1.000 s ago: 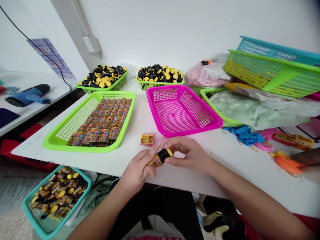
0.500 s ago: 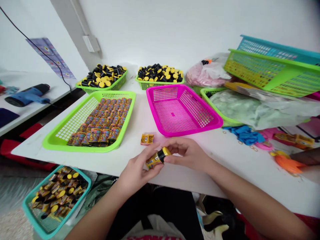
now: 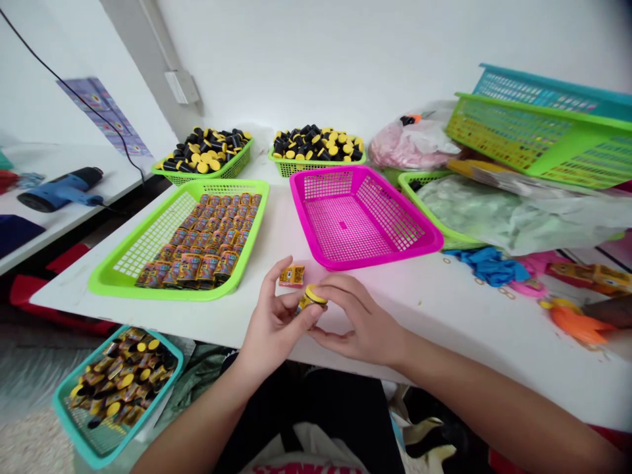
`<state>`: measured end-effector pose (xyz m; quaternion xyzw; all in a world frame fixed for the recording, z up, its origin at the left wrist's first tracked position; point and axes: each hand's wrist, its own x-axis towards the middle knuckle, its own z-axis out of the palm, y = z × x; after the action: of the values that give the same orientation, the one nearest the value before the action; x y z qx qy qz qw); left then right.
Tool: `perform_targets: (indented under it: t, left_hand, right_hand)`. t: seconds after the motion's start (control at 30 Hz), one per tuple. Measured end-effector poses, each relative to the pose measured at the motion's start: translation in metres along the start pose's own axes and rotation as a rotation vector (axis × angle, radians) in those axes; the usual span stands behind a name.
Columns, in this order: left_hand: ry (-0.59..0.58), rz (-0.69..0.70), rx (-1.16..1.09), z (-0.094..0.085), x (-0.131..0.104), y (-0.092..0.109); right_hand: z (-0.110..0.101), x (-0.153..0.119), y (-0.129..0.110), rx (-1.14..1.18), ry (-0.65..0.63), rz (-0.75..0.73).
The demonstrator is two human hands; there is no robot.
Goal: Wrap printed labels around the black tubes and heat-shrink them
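Observation:
Near the front edge of the white table, a small yellow-capped container [image 3: 311, 297] with a printed wrapper is held between both hands. My left hand [image 3: 274, 316] grips its lower part, with the thumb and fingers closed round it. From the right, my right hand [image 3: 358, 319] has its fingers closed on the container near the yellow cap. Just behind my hands, a small flat yellow and pink printed wrapper [image 3: 291, 276] lies on the table. The fingers partly hide the container's body.
Left, a green basket [image 3: 116, 263] holds rows of wrapped containers. A pink basket [image 3: 320, 253] stands centrally; two baskets of black-and-yellow containers stand behind. A teal basket [image 3: 69, 421] sits low left. Blue balloons [image 3: 494, 265] and bags lie right, beside stacked baskets [image 3: 548, 141].
The container has turned from slanting sideways to more upright, cap up. My right hand's fingers have closed over its top, and its black part is now mostly covered.

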<state>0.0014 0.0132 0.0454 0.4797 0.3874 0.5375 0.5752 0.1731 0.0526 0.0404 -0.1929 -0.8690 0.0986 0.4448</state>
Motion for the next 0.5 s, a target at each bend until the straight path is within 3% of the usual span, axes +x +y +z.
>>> perform_targets:
  t: [0.13, 0.3, 0.4, 0.5]
  left_hand:
    - [-0.094, 0.001, -0.086, 0.005, 0.002, 0.003]
    - [-0.259, -0.108, -0.072, 0.009, 0.006, 0.004]
    - [-0.295, -0.147, -0.085, 0.013, 0.007, 0.008]
    - [-0.273, -0.095, -0.054, 0.017, 0.007, 0.012]
  right_hand:
    - [0.003, -0.003, -0.004, -0.047, 0.076, 0.011]
    - [0.004, -0.003, -0.009, -0.026, 0.053, -0.033]
    - [0.008, -0.006, -0.01, 0.021, 0.076, -0.05]
    - [0.009, -0.009, -0.008, 0.065, 0.103, -0.121]
